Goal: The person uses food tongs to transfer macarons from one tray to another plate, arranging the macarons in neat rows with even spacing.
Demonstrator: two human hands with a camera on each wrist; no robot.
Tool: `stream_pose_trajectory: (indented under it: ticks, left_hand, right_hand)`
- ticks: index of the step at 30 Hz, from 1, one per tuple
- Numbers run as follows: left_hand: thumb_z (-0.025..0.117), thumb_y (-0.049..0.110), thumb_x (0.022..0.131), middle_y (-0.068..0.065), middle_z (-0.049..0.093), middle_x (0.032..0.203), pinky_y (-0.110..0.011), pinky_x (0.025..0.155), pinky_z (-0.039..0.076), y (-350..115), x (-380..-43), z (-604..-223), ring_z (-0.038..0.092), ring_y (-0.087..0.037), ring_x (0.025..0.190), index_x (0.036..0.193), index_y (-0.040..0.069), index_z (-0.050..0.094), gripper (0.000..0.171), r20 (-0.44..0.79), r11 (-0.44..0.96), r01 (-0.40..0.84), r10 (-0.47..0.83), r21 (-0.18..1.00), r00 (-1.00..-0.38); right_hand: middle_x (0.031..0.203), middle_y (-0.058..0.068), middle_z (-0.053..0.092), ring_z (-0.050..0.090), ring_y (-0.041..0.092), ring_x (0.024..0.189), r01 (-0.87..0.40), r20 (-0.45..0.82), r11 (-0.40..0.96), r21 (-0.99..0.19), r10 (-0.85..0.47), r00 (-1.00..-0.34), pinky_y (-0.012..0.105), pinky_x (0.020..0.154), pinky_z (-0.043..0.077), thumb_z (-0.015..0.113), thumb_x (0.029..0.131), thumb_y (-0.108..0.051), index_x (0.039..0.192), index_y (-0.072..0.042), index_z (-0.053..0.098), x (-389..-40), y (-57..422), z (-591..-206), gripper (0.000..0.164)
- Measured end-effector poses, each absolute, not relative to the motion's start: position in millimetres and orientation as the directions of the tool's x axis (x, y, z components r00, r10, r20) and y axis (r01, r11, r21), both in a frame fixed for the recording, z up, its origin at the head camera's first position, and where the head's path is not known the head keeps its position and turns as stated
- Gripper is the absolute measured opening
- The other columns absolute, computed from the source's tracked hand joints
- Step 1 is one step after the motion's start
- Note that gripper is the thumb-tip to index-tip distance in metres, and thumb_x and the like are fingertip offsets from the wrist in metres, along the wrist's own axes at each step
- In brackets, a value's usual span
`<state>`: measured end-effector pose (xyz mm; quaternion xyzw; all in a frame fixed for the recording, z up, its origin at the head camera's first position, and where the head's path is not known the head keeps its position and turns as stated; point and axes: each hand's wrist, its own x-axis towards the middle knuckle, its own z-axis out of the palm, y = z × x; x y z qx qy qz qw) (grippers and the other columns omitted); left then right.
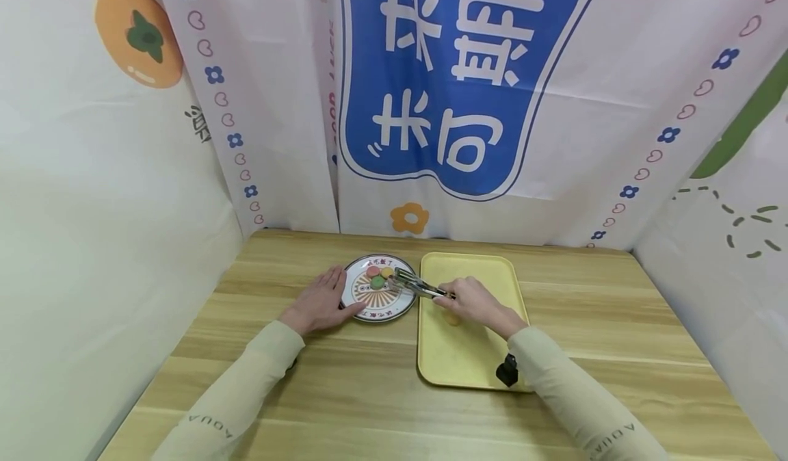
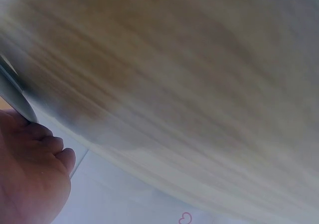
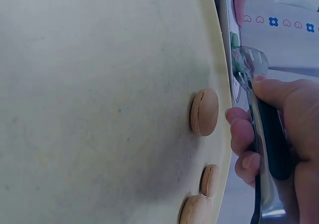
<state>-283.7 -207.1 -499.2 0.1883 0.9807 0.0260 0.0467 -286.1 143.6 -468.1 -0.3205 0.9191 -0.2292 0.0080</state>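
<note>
In the head view, a round plate (image 1: 399, 305) with a printed pattern bears a pink macaron (image 1: 373, 271), a yellow macaron (image 1: 386, 272) and a green macaron (image 1: 377, 282). My left hand (image 1: 320, 301) rests against the plate's left side, fingers extended along it and thumb over the rim. My right hand (image 1: 474, 300) grips metal tongs (image 1: 421, 286) with dark handle grips, their heads over the plate's right part. In the right wrist view, green shows at the tong heads (image 3: 251, 59); I cannot tell whether they clasp a piece.
A yellow tray (image 1: 462, 365) lies right of the plate, under my right hand. On it are a tan macaron (image 3: 205, 112), a smaller-looking one (image 3: 210, 180) and another (image 3: 196, 210) at the view's lower edge. The wooden table (image 1: 345, 392) meets printed cloth walls (image 1: 283, 174).
</note>
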Motion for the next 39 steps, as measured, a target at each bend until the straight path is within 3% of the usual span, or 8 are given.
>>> stream_pose_trajectory:
  ticks: [7,14,26,34,39]
  left_hand:
    - [0.026,0.08,0.09,-0.027,0.018,0.16,-0.048,0.124,0.019,-207,-284,-499,0.018,-0.039,0.151,0.152,-0.009,0.019,0.108,-0.085,0.928,0.368,0.372,0.058,-0.924]
    - [0.026,0.079,0.091,-0.027,0.018,0.16,-0.049,0.124,0.019,-208,-286,-499,0.018,-0.039,0.151,0.152,-0.008,0.019,0.107,-0.077,0.928,0.367,0.371,0.062,-0.925]
    - [0.027,0.079,0.091,-0.027,0.018,0.16,-0.049,0.125,0.018,-208,-286,-499,0.017,-0.039,0.151,0.152,-0.009,0.019,0.107,-0.076,0.926,0.37,0.375,0.069,-0.924]
    - [0.027,0.079,0.091,-0.027,0.018,0.16,-0.048,0.125,0.018,-208,-287,-500,0.018,-0.039,0.151,0.153,-0.008,0.019,0.107,-0.074,0.926,0.371,0.376,0.07,-0.924]
    - [0.028,0.079,0.091,-0.027,0.017,0.161,-0.048,0.125,0.018,-208,-287,-501,0.017,-0.038,0.151,0.153,-0.008,0.018,0.107,-0.078,0.927,0.37,0.374,0.071,-0.924]
  right_hand:
    - [0.061,-0.007,0.057,0.037,0.003,0.048,-0.564,0.095,0.703,-0.433,-0.586,-0.804,0.017,0.046,0.032,0.065,0.095,-0.028,0.09,-0.012,0.073,-289,137,-464,0.019]
    - [0.061,-0.005,0.056,0.041,0.006,0.051,-0.562,0.078,0.727,-0.394,-0.583,-0.809,0.019,0.047,0.032,0.065,0.095,-0.029,0.083,-0.015,0.07,-294,130,-463,0.019]
    - [0.089,0.005,0.076,0.05,0.006,0.055,-0.564,0.098,0.731,-0.383,-0.575,-0.812,0.021,0.054,0.043,0.067,0.094,-0.03,0.112,-0.007,0.074,-296,120,-465,0.03]
    - [0.068,-0.002,0.065,0.042,0.005,0.048,-0.56,0.088,0.729,-0.394,-0.576,-0.813,0.019,0.045,0.034,0.066,0.095,-0.029,0.096,-0.011,0.074,-297,118,-463,0.019]
    - [0.078,0.002,0.071,0.045,0.006,0.051,-0.529,0.067,0.756,-0.385,-0.549,-0.833,0.02,0.047,0.036,0.067,0.094,-0.031,0.107,-0.009,0.074,-295,117,-462,0.027]
